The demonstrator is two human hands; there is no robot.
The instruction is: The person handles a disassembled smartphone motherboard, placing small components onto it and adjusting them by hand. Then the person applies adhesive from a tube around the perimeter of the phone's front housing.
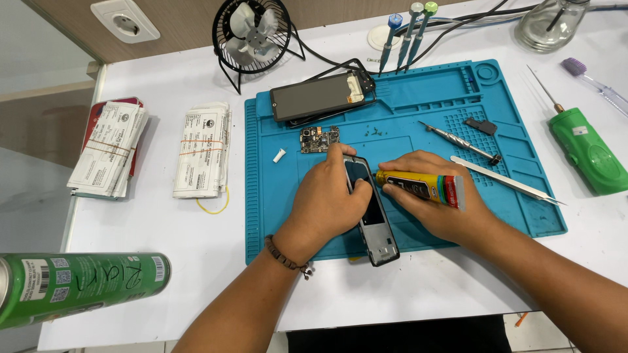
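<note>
- Two bare hands met over the middle of the blue work mat (pixel 523 216), the left hand (pixel 327 202) pressed flat-fingered over the upper part of a dark phone frame (pixel 378 229), apparently to pin it so that it could not slide.
- Right hand (pixel 438 206) was closed around a yellow glue tube (pixel 422 185), gripped near its nozzle end; the tube lay almost level, its tip pointing left and touching or just short of the frame's upper right edge, which cannot be told apart at this size.
- Phone frame lay lengthwise between the two hands, its lower end free and reaching just past the mat's near edge, its top hidden under the left fingers.
- Just beyond the left hand lay a small circuit board (pixel 320 139) and a white plastic scrap (pixel 279 155), set apart from the frame, seemingly parts kept within reach.
- Farther back a detached phone screen (pixel 318 97) rested face up across the mat's rear edge.
- Right of the hands lay a metal screwdriver (pixel 458 142) and a thin metal spatula (pixel 507 180), both idle on the mat.
- Beyond the mat stood a small black fan (pixel 252 36), three upright precision drivers (pixel 409 33), a glass bottle (pixel 549 23) and a green handheld tool (pixel 589 150).
- Left of the mat lay two banded paper bundles (pixel 203 151), and a green spray can (pixel 78 284) at the table's near corner.
</note>
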